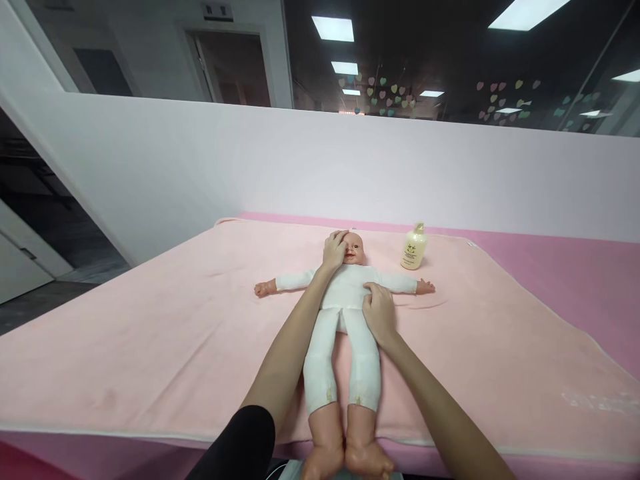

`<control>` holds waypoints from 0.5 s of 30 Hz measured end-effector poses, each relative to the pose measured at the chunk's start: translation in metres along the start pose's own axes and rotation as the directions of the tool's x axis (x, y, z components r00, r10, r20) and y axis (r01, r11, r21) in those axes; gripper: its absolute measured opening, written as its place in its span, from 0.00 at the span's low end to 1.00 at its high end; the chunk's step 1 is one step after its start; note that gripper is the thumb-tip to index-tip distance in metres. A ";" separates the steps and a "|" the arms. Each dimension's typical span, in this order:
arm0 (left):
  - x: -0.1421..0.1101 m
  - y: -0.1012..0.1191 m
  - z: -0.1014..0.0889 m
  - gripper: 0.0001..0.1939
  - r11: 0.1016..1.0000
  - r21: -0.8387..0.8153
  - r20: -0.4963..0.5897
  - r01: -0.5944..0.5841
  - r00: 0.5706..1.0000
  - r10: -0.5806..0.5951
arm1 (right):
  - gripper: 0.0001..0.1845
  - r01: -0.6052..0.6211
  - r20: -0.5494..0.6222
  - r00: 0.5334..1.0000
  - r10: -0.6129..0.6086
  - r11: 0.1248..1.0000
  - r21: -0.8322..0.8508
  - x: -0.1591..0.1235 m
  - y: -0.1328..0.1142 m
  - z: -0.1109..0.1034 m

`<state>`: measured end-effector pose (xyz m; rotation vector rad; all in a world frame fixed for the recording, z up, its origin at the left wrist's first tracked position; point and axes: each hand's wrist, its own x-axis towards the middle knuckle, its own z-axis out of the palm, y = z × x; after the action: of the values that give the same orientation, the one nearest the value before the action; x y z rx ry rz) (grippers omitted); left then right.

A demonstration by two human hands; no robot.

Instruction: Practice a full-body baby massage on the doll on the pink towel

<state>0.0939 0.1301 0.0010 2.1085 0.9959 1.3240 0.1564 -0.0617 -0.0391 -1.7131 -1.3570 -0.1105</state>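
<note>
A baby doll (pixel 345 287) in a white cloth body lies face up, its arms spread wide and its feet toward me, overhanging the near edge. My left hand (pixel 334 252) rests on the side of the doll's head, fingers stretched over the forehead and covering one eye. Against the other side of the doll's torso is my right hand (pixel 380 310), with its fingers curled in at the waist; some fingertips are hidden. Beyond the doll's outstretched arm stands a pale yellow pump bottle (pixel 413 248), touched by neither hand.
A light pink blanket (pixel 165 333) with some creases covers most of the pink padded surface (pixel 565 287). Behind it rises a white low wall (pixel 320 167) topped by glass with heart stickers. A dark floor shows at the far left.
</note>
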 end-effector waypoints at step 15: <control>-0.023 0.022 -0.012 0.15 0.981 0.053 -0.019 -0.187 0.982 0.189 | 0.28 -0.325 0.076 0.929 0.362 0.700 0.637 0.125 0.010 0.068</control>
<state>0.0841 0.0988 0.0085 2.2772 0.8653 1.4302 0.1831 0.0763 -0.0136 -1.3150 -0.8538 0.4760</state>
